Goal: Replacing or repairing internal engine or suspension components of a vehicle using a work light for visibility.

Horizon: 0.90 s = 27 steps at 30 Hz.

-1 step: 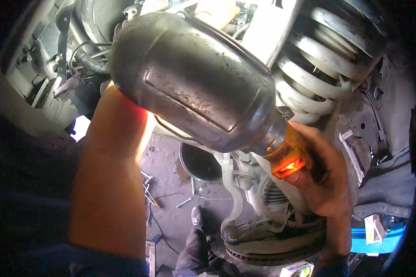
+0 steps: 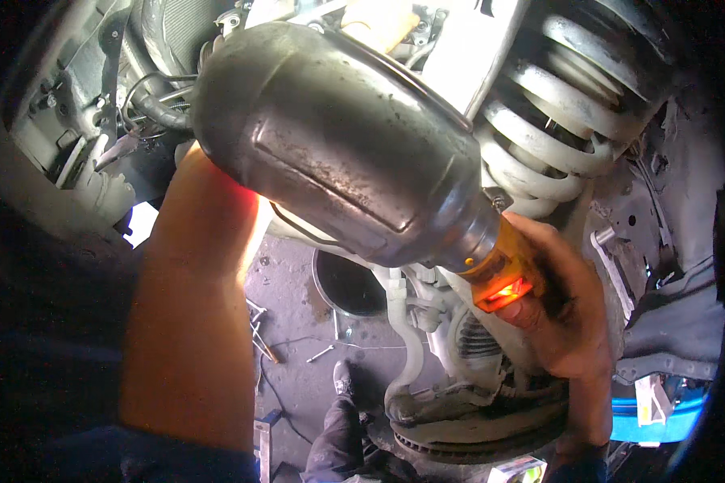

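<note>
I see my right hand (image 2: 568,318) at centre right, fingers wrapped around the orange-lit neck of the grey metal canister (image 2: 342,145) (dented, filling the upper centre). My left hand seems hidden behind it; its grip I cannot tell. A coil spring (image 2: 556,121) sits upper right.

Hard daylight from below left washes my left forearm (image 2: 205,314) orange and bleaches the floor (image 2: 294,322). The metal canister (image 2: 346,145) shows dull glare, softly blurred (it's too close). My right hand (image 2: 568,314) sits in shade. The edges fall black and curve.
</note>
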Motion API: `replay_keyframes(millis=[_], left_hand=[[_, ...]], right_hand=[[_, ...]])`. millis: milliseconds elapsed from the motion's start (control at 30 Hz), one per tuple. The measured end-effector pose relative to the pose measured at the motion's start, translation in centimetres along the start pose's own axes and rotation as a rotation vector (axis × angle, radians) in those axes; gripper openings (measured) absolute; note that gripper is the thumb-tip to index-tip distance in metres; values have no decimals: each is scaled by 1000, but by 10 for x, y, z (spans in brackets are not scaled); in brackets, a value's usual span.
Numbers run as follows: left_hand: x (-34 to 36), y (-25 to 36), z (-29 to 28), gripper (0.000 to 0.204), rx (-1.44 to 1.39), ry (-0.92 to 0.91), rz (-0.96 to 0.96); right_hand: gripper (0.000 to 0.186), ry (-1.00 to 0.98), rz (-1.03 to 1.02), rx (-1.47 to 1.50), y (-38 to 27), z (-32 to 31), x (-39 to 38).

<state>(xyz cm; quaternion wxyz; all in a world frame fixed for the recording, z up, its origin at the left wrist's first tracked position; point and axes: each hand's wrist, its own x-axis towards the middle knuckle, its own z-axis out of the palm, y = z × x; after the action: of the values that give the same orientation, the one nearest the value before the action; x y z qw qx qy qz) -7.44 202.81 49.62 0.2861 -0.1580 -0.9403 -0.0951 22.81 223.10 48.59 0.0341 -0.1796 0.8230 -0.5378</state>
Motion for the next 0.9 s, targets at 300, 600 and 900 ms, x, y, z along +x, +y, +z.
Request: replay_keyframes(millis=[300,600,900], left_hand=[[11,-1,10,32,0,20,42],[7,7,4,32,4,-29,31],[5,9,-2,32,-3,-45,33]], right_hand=[[82,3,-13,-107,4,3,4],[74,-5,60,-5,-4,1,2],[73,20,-10,-113,2,-5,0]])
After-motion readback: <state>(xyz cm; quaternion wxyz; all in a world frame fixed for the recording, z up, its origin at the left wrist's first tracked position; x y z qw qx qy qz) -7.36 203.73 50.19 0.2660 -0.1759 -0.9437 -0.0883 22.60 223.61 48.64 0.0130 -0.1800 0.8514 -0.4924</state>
